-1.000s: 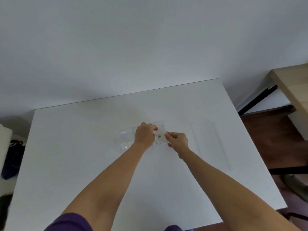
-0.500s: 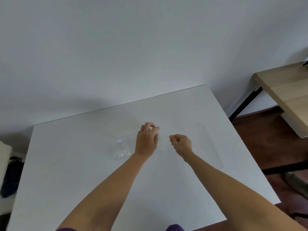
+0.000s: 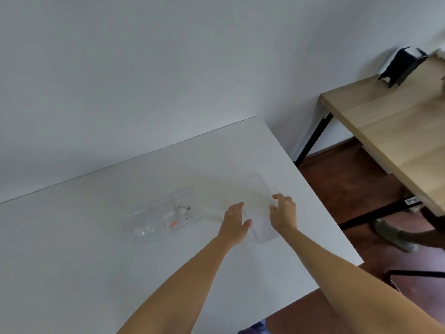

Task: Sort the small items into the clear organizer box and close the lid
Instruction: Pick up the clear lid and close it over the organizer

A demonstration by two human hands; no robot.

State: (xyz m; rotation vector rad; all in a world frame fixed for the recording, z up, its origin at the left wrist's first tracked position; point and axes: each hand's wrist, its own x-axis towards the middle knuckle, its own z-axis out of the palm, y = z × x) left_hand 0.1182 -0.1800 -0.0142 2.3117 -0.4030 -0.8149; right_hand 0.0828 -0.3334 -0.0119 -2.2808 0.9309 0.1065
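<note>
The clear organizer box [image 3: 163, 213] lies on the white table [image 3: 96, 249], lidless, with small items in its compartments: an orange piece [image 3: 173, 223], a tiny labelled part [image 3: 186, 209] and pale round bits [image 3: 145, 229]. The clear lid [image 3: 262, 213] lies flat to the right of the box, hard to make out. My left hand [image 3: 234, 224] hovers at the lid's left edge with fingers apart. My right hand [image 3: 283, 213] is over the lid's right side, fingers curled and spread. Neither hand holds anything.
The white table's right edge [image 3: 325, 225] runs close to the lid. Beyond it are a dark wood floor [image 3: 349, 196] and a wooden desk [image 3: 390, 131] on black legs with a black object [image 3: 399, 66] on top. A white wall stands behind.
Both hands have left the organizer box and moved right to the lid. The view has swung to the right, so the box now sits left of the hands.
</note>
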